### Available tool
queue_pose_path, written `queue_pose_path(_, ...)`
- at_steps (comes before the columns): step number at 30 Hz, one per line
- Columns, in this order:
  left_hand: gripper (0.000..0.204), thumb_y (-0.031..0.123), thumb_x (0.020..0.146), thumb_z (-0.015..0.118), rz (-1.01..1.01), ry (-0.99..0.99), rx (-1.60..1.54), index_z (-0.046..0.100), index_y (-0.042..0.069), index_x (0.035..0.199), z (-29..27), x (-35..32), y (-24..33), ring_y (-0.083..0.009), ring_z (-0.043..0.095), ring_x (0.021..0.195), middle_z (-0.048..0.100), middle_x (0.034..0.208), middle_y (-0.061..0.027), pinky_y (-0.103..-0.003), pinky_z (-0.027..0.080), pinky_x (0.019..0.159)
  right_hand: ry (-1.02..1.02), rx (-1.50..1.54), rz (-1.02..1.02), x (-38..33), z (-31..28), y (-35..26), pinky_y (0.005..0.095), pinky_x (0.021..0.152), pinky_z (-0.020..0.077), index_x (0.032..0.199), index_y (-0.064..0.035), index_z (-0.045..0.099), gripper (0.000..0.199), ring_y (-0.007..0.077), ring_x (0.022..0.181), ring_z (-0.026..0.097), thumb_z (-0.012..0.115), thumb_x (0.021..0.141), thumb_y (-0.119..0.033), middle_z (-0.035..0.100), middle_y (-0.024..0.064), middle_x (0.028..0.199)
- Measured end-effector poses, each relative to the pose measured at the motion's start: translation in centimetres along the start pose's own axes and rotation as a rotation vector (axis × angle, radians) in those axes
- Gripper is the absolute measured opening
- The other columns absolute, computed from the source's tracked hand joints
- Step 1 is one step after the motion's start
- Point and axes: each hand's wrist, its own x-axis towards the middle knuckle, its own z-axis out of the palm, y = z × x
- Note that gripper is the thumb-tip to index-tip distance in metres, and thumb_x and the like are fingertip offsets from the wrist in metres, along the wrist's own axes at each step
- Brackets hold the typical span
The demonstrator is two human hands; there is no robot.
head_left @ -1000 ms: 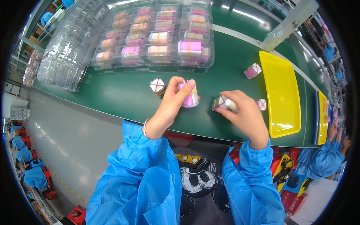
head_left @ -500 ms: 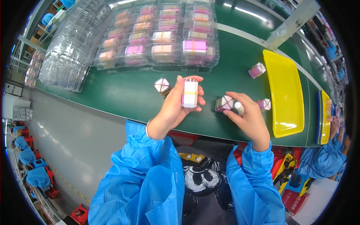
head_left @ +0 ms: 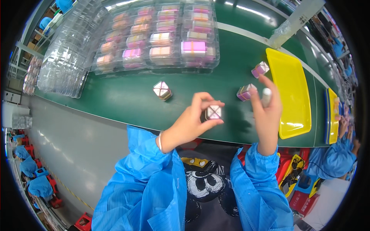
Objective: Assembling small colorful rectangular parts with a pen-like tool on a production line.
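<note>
In my left hand [head_left: 189,121], thumb and fingers curl around a small rubber-banded block [head_left: 214,112], its white end with a dark cross facing up. My right hand [head_left: 268,113] is raised over the table, gripping a white stick like a capped marker [head_left: 266,97] against the fingers. Its thumb reaches a second banded pink-and-white block [head_left: 244,94]; I cannot tell if they touch. Another such block [head_left: 260,69] stands farther off, beside the yellow tray [head_left: 291,100]. One more block [head_left: 162,91] stands left of my left hand.
Clear plastic trays [head_left: 154,63] filled with pink, white and orange banded blocks lie at the far side of the green table [head_left: 123,100]. Stacked clear trays [head_left: 63,69] rise at the left. A post [head_left: 295,23] stands behind the yellow tray. A blue-sleeved person [head_left: 327,158] is at far right.
My left hand has moved right and lower, and its block now shows its crossed end. My right hand has lifted up and away from the block it was gripping, keeping the white stick.
</note>
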Motion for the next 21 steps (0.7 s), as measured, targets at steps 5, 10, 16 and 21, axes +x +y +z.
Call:
queue_pose_path(5,0.046,0.009,0.082,0.076,-0.029,-0.030,0.390,0.054,0.004,0.122,0.5,-0.2,1.6,-0.0297,0.065,0.108,0.065,0.121,-0.0134,-0.035,0.051,0.091,-0.030,1.055,-0.029,-0.6,-0.9,-1.5,0.0189,0.038,0.0272,0.103,-0.0035,0.055,0.025,0.0076,0.042,0.041,0.048,0.103,-0.028,0.059,0.0134,0.082)
queue_pose_path(10,0.044,0.022,0.083,0.076,0.027,0.019,0.431,0.056,0.009,0.120,0.6,-0.5,0.9,-0.0334,0.067,0.089,0.067,0.107,-0.0141,-0.039,0.053,0.076,-0.310,1.311,-0.128,-1.2,1.4,-3.6,0.0214,0.039,0.0312,0.097,-0.0039,0.049,0.028,0.0064,0.044,0.038,0.054,0.100,-0.031,0.052,0.0080,0.069)
queue_pose_path(16,0.040,0.023,0.084,0.075,-0.027,-0.019,0.418,0.057,0.009,0.117,0.5,-0.3,1.8,-0.0338,0.065,0.090,0.066,0.100,-0.0139,-0.040,0.052,0.075,-0.462,1.275,-0.190,-0.4,2.4,-2.8,0.0212,0.043,0.0323,0.097,-0.0021,0.049,0.025,0.0062,0.049,0.042,0.057,0.098,-0.025,0.054,0.0075,0.072)
queue_pose_path(21,0.035,0.021,0.084,0.073,-0.024,-0.025,0.432,0.057,0.009,0.113,0.5,-0.2,1.9,-0.0347,0.065,0.089,0.066,0.097,-0.0141,-0.040,0.051,0.074,-0.530,1.214,-0.174,-0.2,2.4,-3.3,0.0224,0.054,0.0376,0.094,-0.0005,0.051,0.018,0.0074,0.062,0.048,0.060,0.095,-0.016,0.056,0.0073,0.075)
